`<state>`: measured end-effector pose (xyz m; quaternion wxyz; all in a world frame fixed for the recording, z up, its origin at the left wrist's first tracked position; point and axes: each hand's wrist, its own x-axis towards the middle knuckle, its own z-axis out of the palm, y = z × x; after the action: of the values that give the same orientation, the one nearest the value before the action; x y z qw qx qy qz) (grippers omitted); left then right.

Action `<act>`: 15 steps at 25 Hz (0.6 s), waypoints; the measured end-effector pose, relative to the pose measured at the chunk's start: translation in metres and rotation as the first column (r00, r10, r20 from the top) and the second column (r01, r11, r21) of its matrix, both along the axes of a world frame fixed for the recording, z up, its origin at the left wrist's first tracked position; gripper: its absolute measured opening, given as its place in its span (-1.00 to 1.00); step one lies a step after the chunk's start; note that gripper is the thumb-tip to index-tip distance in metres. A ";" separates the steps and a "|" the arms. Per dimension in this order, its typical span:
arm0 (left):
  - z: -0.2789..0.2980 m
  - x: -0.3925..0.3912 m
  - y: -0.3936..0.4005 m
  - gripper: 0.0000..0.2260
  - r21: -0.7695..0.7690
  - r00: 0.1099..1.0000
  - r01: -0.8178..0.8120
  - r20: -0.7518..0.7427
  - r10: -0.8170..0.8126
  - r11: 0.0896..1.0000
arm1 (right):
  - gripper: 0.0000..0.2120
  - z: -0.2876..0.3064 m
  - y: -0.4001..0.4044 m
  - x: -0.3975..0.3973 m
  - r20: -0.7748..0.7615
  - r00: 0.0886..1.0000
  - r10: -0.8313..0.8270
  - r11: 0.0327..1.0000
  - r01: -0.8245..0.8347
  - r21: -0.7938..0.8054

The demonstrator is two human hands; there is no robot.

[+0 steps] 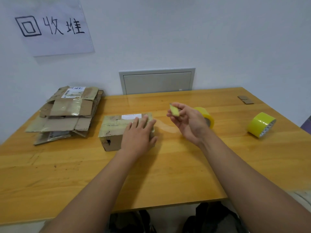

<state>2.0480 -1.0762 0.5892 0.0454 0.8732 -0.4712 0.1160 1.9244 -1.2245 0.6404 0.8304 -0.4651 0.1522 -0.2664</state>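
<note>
Asker: Parcel (113,132) first. Where is it sitting?

Watcher: It is lying on the bench (84,165) directly under the left hand (138,134). That hand is pressing flat on the top, with its fingers straight and slightly spread, and is covering the right half of the lid. A white label (130,116) is showing just beyond the fingertips.

Asker: And what is the right hand doing?

Watcher: The right hand (187,121) is hovering above the bench, just to the right of the parcel and clear of it, with the palm turned upward. Its thumb and fingers are curling in and pinching a small yellow piece (174,111). I am not managing to tell whether that is a scrap of tape or a little cutter.

Asker: What is lying around them?

Watcher: A yellow tape roll (208,116) is sitting right behind the right hand, partly hidden by it. A second yellow roll (260,124) is lying on its side well off to that hand's right. A stack of flattened cartons (67,113) is resting left of the left hand, near the parcel but apart from it. A cardboard scrap (245,99) is lying far beyond the right hand.
</note>
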 end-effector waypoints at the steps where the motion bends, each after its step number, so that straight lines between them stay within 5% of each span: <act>1: -0.001 0.000 0.000 -0.43 -0.004 1.000 0.000 0.005 0.000 1.000 | -0.76 0.000 -0.003 0.010 0.018 1.000 -0.013 1.000 0.012 0.015; 5: -0.004 0.001 -0.002 -0.43 -0.002 1.000 -0.015 0.023 0.015 1.000 | -0.90 -0.011 -0.005 0.047 -0.041 0.991 -0.130 0.983 0.124 -0.136; 8: -0.005 0.001 -0.002 -0.44 0.001 0.999 -0.020 0.029 0.020 1.000 | -0.69 -0.019 -0.004 0.061 -0.163 0.950 -0.265 0.909 0.190 -0.371; 15: -0.005 0.001 -0.001 -0.44 -0.006 1.000 -0.023 0.012 0.023 1.000 | -0.87 -0.032 -0.007 0.056 -0.152 0.945 -0.288 0.875 0.196 -0.442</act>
<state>2.0495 -1.0776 0.5845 0.0435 0.8777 -0.4611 0.1233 1.9807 -1.2316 0.6088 0.6491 -0.6361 0.2365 -0.3437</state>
